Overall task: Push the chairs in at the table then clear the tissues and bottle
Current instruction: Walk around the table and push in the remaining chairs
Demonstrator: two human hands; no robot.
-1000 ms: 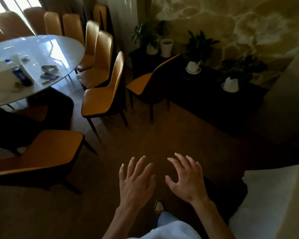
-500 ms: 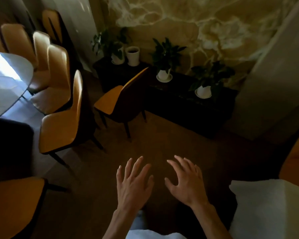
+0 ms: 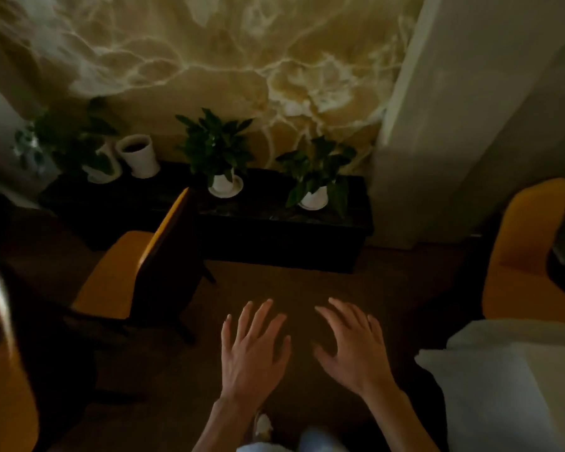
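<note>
View: had swung right since a second before; the bench with the tissues and bottle had slid out of sight to the left.
Left hand (image 3: 253, 349): empty, fingers spread, open grip, low over the floor, as earlier.
Right hand (image 3: 351, 345): likewise empty and open, just beside the left.
Stray chair (image 3: 134, 265): ahead-left of the hands, well apart, its back toward the dark plant stand (image 3: 274, 236).
Second chair (image 3: 529, 252): far right.
Reading: I judged no chair yet pushed; the stray one looked the next to fetch.

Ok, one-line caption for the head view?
Both hands, left and right, spread open above the floor, facing an orange chair beside a dark cabinet with potted plants.
</note>
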